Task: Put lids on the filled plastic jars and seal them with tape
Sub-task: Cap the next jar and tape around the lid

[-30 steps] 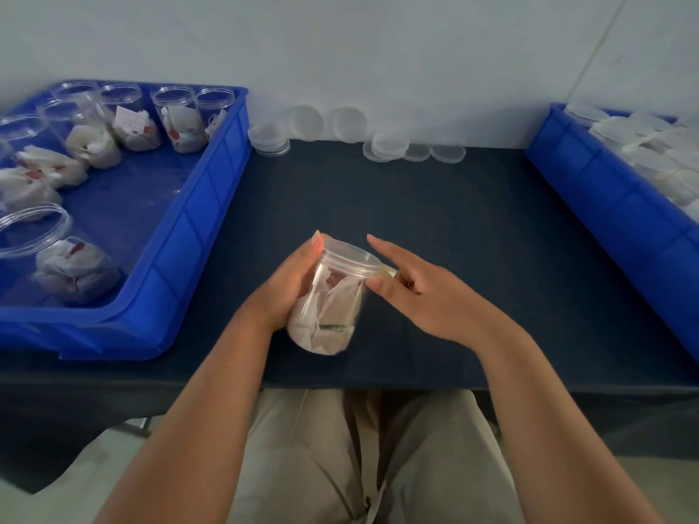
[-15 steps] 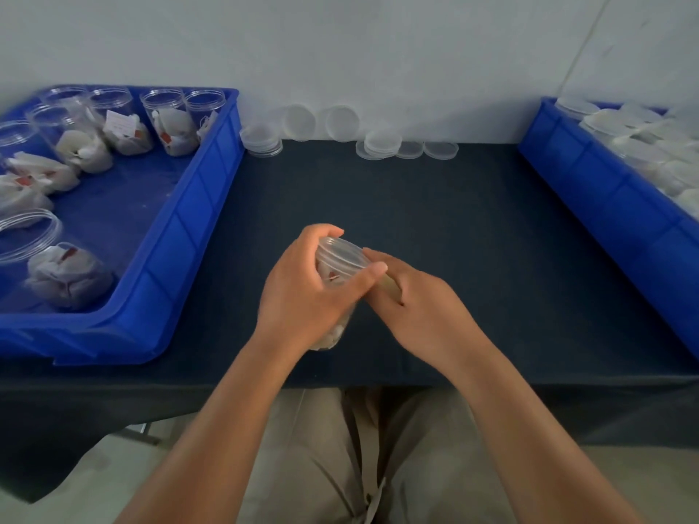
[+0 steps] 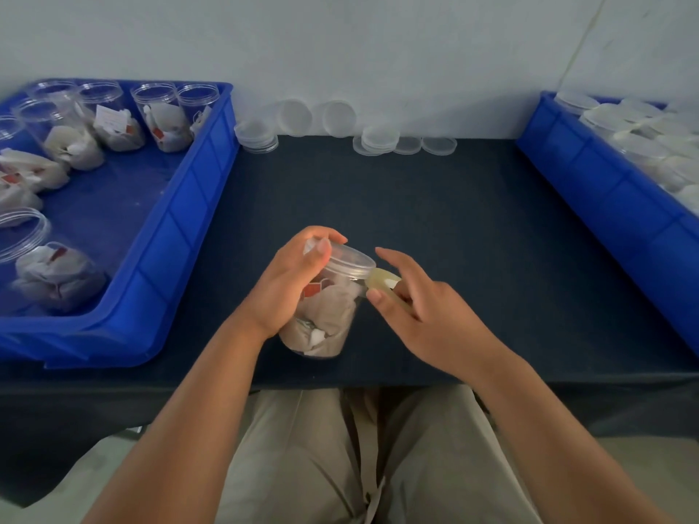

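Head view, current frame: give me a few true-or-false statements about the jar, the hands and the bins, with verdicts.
1. The left hand grips the jar, which has a lid on. True.
2. The right hand is empty. False: it pinches a yellowish tape strip at the lid's rim.
3. Every jar in the left bin is lidded. False: it holds open jars.
4. Loose lids lie along the far edge of the table. True.

Left blue bin (image 3: 181, 221) and right blue bin (image 3: 605, 206) on dark table (image 3: 416, 206)
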A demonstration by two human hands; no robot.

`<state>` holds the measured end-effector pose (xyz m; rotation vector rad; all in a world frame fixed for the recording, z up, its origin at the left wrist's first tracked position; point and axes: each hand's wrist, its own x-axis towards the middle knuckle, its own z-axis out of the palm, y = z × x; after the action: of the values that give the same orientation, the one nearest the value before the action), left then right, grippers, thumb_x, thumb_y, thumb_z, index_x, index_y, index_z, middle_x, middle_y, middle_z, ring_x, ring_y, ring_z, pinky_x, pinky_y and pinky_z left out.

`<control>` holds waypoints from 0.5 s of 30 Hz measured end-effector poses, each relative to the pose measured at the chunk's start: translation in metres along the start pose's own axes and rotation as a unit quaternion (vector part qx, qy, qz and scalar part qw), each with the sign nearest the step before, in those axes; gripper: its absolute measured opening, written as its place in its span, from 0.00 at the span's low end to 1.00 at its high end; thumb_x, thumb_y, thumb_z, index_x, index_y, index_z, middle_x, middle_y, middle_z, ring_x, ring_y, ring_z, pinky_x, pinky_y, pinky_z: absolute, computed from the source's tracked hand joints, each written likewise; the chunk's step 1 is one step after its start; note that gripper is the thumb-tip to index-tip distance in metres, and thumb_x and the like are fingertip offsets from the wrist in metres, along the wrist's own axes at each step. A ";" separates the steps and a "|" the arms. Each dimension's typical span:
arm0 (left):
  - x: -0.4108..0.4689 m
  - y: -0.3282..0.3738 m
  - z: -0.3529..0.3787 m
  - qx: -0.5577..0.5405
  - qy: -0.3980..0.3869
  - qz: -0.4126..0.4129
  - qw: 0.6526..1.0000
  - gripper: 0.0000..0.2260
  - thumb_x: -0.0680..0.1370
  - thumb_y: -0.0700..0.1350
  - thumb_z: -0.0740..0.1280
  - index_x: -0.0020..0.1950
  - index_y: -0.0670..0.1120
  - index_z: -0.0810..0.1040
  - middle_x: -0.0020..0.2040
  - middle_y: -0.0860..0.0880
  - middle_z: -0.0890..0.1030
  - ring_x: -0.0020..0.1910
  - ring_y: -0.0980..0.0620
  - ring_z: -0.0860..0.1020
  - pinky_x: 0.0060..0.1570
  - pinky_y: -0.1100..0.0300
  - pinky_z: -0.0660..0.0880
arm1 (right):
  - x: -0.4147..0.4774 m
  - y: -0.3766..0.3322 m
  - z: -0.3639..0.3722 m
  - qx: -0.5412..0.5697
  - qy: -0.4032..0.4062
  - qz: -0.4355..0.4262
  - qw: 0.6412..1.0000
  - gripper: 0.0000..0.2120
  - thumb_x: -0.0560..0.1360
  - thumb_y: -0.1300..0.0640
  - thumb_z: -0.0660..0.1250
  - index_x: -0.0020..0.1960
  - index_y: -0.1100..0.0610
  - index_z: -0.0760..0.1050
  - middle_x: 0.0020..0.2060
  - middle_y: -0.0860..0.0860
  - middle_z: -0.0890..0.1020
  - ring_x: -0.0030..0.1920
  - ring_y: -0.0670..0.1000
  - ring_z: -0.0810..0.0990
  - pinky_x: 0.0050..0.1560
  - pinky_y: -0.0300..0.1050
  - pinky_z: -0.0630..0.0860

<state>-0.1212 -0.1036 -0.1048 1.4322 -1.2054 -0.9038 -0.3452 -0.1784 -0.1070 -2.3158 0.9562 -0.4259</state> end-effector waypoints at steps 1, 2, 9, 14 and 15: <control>0.001 0.000 -0.001 -0.006 -0.011 -0.001 1.000 0.26 0.76 0.76 0.60 0.63 0.59 0.79 0.60 0.53 0.82 0.61 0.48 0.81 0.60 0.42 0.80 | 0.002 0.002 -0.004 -0.002 -0.008 -0.001 1.000 0.34 0.76 0.22 0.47 0.79 0.34 0.53 0.35 0.47 0.80 0.37 0.49 0.81 0.32 0.48 0.77; 0.003 0.000 -0.001 -0.012 -0.019 0.000 1.000 0.28 0.76 0.76 0.61 0.63 0.59 0.79 0.60 0.52 0.82 0.60 0.47 0.82 0.60 0.41 0.80 | 0.004 0.003 -0.008 -0.004 -0.016 -0.005 1.000 0.33 0.77 0.23 0.48 0.79 0.33 0.54 0.36 0.48 0.80 0.37 0.50 0.81 0.34 0.49 0.78; 0.010 -0.004 -0.005 -0.069 -0.053 0.000 0.996 0.30 0.75 0.75 0.65 0.63 0.53 0.80 0.59 0.42 0.82 0.56 0.42 0.82 0.59 0.36 0.78 | 0.016 0.011 -0.031 0.014 -0.074 -0.039 0.996 0.30 0.77 0.25 0.53 0.77 0.30 0.59 0.39 0.48 0.80 0.37 0.50 0.80 0.38 0.39 0.77; 0.011 -0.014 -0.006 -0.127 -0.084 0.006 0.988 0.28 0.79 0.70 0.65 0.64 0.48 0.78 0.57 0.41 0.82 0.53 0.42 0.81 0.53 0.45 0.79 | 0.019 0.010 -0.025 0.033 -0.077 -0.052 0.995 0.29 0.76 0.24 0.52 0.76 0.27 0.60 0.40 0.44 0.81 0.38 0.46 0.79 0.39 0.34 0.75; 0.012 -0.017 -0.004 -0.149 -0.099 0.003 0.984 0.27 0.79 0.69 0.66 0.64 0.48 0.78 0.57 0.42 0.82 0.53 0.43 0.81 0.52 0.47 0.79 | 0.019 0.008 -0.022 0.033 -0.071 -0.052 0.996 0.30 0.76 0.23 0.52 0.76 0.27 0.60 0.40 0.41 0.81 0.37 0.44 0.78 0.39 0.34 0.75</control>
<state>-0.1109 -0.1147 -0.1194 1.1194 -1.1601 -1.1904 -0.3474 -0.2057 -0.0938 -2.3087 0.7447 -0.3259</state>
